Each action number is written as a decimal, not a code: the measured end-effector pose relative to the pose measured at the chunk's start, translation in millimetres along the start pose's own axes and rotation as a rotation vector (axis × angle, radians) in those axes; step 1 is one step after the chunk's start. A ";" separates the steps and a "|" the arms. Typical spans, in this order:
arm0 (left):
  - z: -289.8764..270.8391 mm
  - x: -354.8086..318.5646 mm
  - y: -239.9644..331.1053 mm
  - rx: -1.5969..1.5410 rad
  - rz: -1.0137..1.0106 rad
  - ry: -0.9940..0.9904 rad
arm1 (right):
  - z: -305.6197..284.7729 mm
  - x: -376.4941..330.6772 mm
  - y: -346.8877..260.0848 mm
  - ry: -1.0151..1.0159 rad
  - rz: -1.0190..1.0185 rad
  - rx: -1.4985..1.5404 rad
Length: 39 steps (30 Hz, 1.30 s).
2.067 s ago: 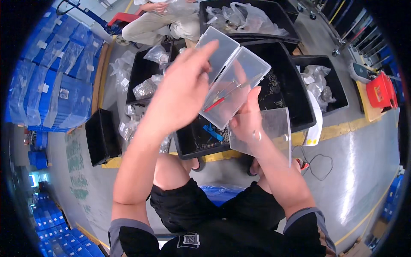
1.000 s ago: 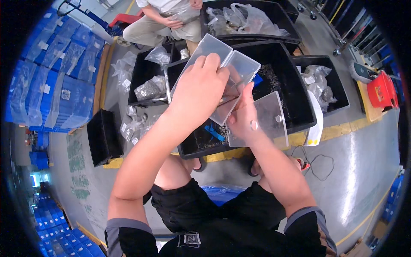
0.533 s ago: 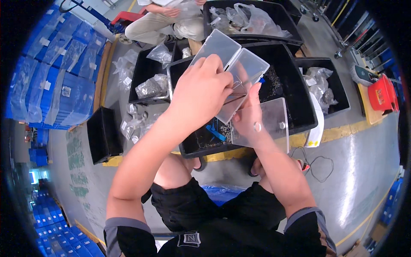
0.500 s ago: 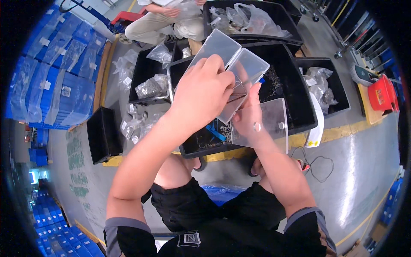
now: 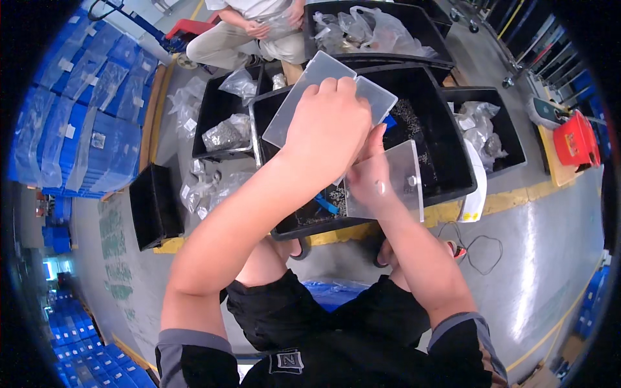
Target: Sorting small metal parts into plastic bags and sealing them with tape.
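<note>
A clear plastic box (image 5: 376, 97) with hinged flaps is spread open over a large black tub (image 5: 440, 129). My left hand (image 5: 330, 126) lies across the middle of the box, its fingers curled down and closed; their tips, and whatever they pinch, are hidden behind the hand. Below it, my right hand (image 5: 370, 174) grips the box from its near right side, thumb pointing up. One clear flap (image 5: 398, 174) with small round spots hangs over my right wrist. Inside the tub, a blue strip (image 5: 326, 204) lies among small grey pieces.
Black bins with bagged parts stand left (image 5: 223, 132), behind (image 5: 381, 32) and right (image 5: 482, 129). An upright black bin (image 5: 155, 207) is at far left. Across the tub sits another person (image 5: 259, 32). A red bucket (image 5: 576, 142) and a cable (image 5: 482, 255) are on the right.
My left hand has shifted right and turned, its back now covering the middle of the box. The box and my right hand have moved slightly left.
</note>
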<state>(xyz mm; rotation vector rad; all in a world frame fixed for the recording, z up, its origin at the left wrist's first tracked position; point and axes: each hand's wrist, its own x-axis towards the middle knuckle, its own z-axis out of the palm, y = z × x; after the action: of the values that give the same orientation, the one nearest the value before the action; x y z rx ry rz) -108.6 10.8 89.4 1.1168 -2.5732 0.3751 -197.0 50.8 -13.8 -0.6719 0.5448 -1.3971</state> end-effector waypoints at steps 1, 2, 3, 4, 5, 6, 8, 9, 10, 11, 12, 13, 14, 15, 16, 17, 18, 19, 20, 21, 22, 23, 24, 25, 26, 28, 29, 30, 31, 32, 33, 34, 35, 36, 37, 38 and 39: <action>1.0 -0.1 0.7 0.045 -0.034 -0.041 | 11.6 -1.7 -4.3 0.050 -0.019 0.008; 0.6 1.3 1.9 0.091 -0.065 -0.080 | 18.0 -2.8 -9.1 0.100 -0.043 0.016; 1.7 1.6 1.1 0.093 -0.060 -0.080 | 11.8 0.3 -5.9 0.100 -0.047 0.018; 3.8 0.6 -1.9 -0.037 -0.135 -0.066 | 0.3 6.0 1.1 0.053 -0.059 -0.027; 3.7 -0.3 -5.5 -0.168 -0.207 -0.053 | -0.8 8.8 -0.5 0.010 -0.072 -0.071; 2.4 -1.0 -9.1 -0.168 -0.199 -0.055 | -2.3 6.1 -4.3 -0.022 -0.033 -0.106; -3.1 -1.7 -16.3 -0.440 -0.299 0.012 | 9.9 1.6 -16.3 0.012 -0.053 -0.095; -5.5 -0.9 -19.2 -0.440 -0.293 0.009 | 16.3 1.2 -20.1 0.040 -0.066 -0.087; -7.9 0.3 -22.2 -0.632 -0.387 -0.063 | 16.4 2.5 -17.9 0.026 -0.100 -0.070; -10.1 1.0 -25.0 -0.822 -0.483 -0.135 | 17.3 1.2 -20.0 0.027 -0.102 -0.068; -5.2 -0.5 -29.0 -0.830 -0.437 -0.066 | 19.1 -1.1 -23.1 0.063 -0.046 -0.076; -5.6 -1.2 -30.8 -0.829 -0.437 -0.066 | 20.0 -2.5 -24.9 0.098 0.010 -0.084; -6.5 -0.7 -31.3 -0.950 -0.461 -0.066 | 16.3 -2.2 -24.4 0.099 0.009 -0.085; -7.6 -0.2 -31.5 -1.071 -0.484 -0.065 | 10.7 -1.4 -22.5 0.054 -0.015 -0.090; -10.3 1.4 -30.9 -1.072 -0.485 -0.063 | 7.9 -0.9 -21.5 0.008 -0.039 -0.095; -14.1 2.6 -30.9 -1.240 -0.512 -0.023 | 9.7 -1.1 -21.2 0.004 -0.035 -0.093; -16.6 3.1 -31.0 -1.408 -0.537 0.020 | 12.9 -1.9 -22.3 -0.016 -0.058 -0.065; -17.3 2.8 -31.2 -1.404 -0.543 0.023 | 15.7 -2.2 -23.4 -0.037 -0.080 -0.036; -17.9 3.2 -30.7 -1.489 -0.553 0.040 | 16.6 -0.3 -25.8 -0.120 -0.130 -0.027; -18.1 3.3 -30.2 -1.574 -0.562 0.057 | 14.7 -0.4 -23.3 -0.124 -0.128 -0.027; -17.8 2.9 -29.8 -1.572 -0.564 0.060 | 11.2 -0.8 -18.5 -0.072 -0.098 -0.037; -16.9 2.2 -29.6 -1.582 -0.554 0.076 | 9.4 -1.4 -15.8 -0.018 -0.069 -0.048; -16.3 1.6 -29.5 -1.593 -0.543 0.091 | 8.7 -2.1 -15.8 -0.019 -0.068 -0.048; -17.0 1.2 -29.2 -1.593 -0.544 0.091 | 8.2 -2.8 -16.3 -0.006 -0.025 -0.062; -18.4 1.1 -28.5 -1.575 -0.528 0.081 | 8.1 -3.1 -16.8 0.008 0.018 -0.077; -20.1 1.1 -27.1 -1.559 -0.512 0.072 | 9.6 -0.1 -17.2 -0.055 -0.044 -0.051; -20.8 1.1 -26.6 -1.559 -0.522 0.060 | 10.8 1.5 -17.2 -0.121 -0.108 -0.023; -21.3 1.1 -26.1 -1.559 -0.531 0.048 | 12.0 1.2 -17.2 -0.124 -0.105 -0.023; -21.7 1.3 -25.3 -1.557 -0.534 0.052 | 13.4 0.1 -17.2 -0.105 -0.100 -0.026; -21.8 1.8 -23.8 -1.514 -0.548 0.059 | 14.0 -0.7 -17.2 -0.084 -0.095 -0.031; -22.0 1.9 -23.0 -1.472 -0.562 0.066 | 12.2 -0.4 -15.6 -0.086 -0.093 -0.031; -22.4 1.9 -23.1 -1.471 -0.565 0.069 | 8.5 0.1 -12.4 -0.067 -0.078 -0.051; -22.5 2.1 -23.1 -1.500 -0.584 0.065 | 5.1 0.3 -10.0 -0.045 -0.064 -0.073; -22.7 2.0 -23.0 -1.530 -0.603 0.061 | 3.2 0.3 -8.6 -0.046 -0.062 -0.073; -23.0 1.5 -22.9 -1.530 -0.605 0.062 | 1.6 0.3 -7.4 -0.040 -0.047 -0.073; -23.0 1.1 -22.9 -1.506 -0.598 0.046 | 0.8 0.5 -6.7 -0.035 -0.033 -0.073; -22.9 0.8 -22.6 -1.481 -0.591 0.030 | 1.2 0.5 -6.6 -0.035 -0.032 -0.074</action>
<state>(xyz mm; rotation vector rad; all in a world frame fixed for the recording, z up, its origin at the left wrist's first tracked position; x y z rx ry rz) -88.3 3.5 113.3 1.0193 -1.5306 -1.3608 -200.7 50.1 -8.2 -0.7663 0.5619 -1.3979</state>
